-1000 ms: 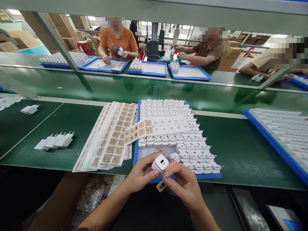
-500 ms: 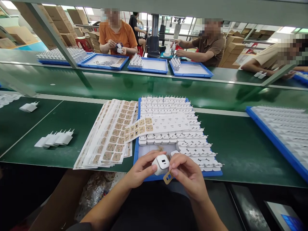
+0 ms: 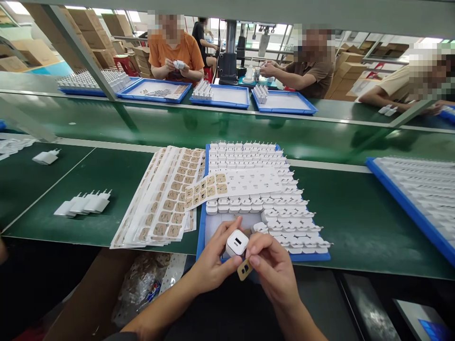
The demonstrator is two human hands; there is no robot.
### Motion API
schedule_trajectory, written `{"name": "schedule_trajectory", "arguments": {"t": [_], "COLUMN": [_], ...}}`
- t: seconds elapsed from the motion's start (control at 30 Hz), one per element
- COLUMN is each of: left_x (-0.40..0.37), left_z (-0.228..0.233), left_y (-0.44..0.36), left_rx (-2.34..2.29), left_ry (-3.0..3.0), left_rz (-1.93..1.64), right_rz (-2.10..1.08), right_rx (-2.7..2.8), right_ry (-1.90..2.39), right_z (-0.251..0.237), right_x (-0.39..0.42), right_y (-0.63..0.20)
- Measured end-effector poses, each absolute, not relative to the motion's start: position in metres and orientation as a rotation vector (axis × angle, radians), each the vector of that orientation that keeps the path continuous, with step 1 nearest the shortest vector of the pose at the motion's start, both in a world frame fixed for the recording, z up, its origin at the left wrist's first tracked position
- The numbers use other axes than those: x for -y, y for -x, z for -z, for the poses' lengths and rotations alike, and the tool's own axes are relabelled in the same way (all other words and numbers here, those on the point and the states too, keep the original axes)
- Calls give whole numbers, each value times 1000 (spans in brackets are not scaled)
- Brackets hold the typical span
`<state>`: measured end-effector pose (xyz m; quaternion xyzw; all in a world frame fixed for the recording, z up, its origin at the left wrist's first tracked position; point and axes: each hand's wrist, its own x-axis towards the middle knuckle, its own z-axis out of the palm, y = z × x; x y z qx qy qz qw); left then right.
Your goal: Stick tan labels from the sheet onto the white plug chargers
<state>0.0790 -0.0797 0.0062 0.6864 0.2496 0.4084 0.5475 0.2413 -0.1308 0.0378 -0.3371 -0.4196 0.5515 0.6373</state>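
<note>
Between the fingers of my left hand (image 3: 215,263) sits a white charger plug (image 3: 237,243), its face with two port slots turned up toward me. My right hand (image 3: 272,265) pinches a small tan sticker (image 3: 244,269) with cut-out holes, just below and right of the charger. Both hands are over the front edge of a blue tray (image 3: 202,232). Rows of white chargers (image 3: 284,215) with their pins fill much of that tray. Across them lies a partly used sticker sheet (image 3: 254,182), tan stickers still on its left end.
A stack of sticker sheets (image 3: 156,199) lies left of the tray. Several chargers (image 3: 83,203) rest farther left on the green bench (image 3: 341,203). Another filled tray (image 3: 408,203) is at right. Co-workers sit across the line behind blue trays (image 3: 220,97).
The charger's port face has turned in my left hand, slots now at a different slant. My right hand and the sticker have shifted slightly left and down.
</note>
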Motion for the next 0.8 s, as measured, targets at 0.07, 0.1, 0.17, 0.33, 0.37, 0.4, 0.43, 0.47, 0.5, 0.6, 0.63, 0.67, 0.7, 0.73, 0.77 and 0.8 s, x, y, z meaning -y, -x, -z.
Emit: {"name": "schedule_trajectory", "arguments": {"t": [0.07,0.1,0.17,0.33,0.37,0.4,0.43,0.47,0.5,0.6,0.63,0.67,0.7,0.73,0.77,0.8], "left_x": [77,76,75,76,76,76,75,75,75,75,76,76,76,76,76,75], "left_z": [-4,-3,-4,-11,-13,-15,-17,-18,-18,-19,-19,-19,-19,-19,-19,-19], "left_y": [-78,-78,-76,-72,-71,-71,-72,-72,-73,-74,-74,-74,-74,-74,-74,-74], "left_rx": [-599,-612,-651,-657,-640,-624,-608,-598,-593,-596,-595,-594,-592,-591,-589,-587], "left_ry": [-1659,-1685,-1735,-1828,-1864,-1896,-1919,-1929,-1934,-1928,-1925,-1922,-1918,-1914,-1909,-1903], "left_rz": [-985,-1003,-1064,-1183,-1187,-1191,-1195,-1198,-1198,-1195,-1192,-1191,-1189,-1187,-1185,-1184], "right_rz": [-1314,-1330,-1320,-1012,-967,-941,-928,-921,-919,-927,-929,-933,-935,-937,-939,-942], "right_rx": [933,926,942,1102,1118,1126,1128,1128,1126,1119,1117,1116,1116,1115,1114,1112], "right_ry": [754,755,793,1021,1054,1079,1097,1111,1123,1146,1149,1151,1152,1151,1149,1147], "right_z": [-39,-40,-42,-54,-56,-57,-58,-59,-59,-59,-59,-59,-59,-59,-59,-59], "right_x": [132,132,132,127,126,124,123,121,120,118,118,118,119,119,119,119], "right_y": [-241,-242,-245,-251,-252,-251,-251,-250,-249,-246,-246,-245,-245,-244,-244,-244]}}
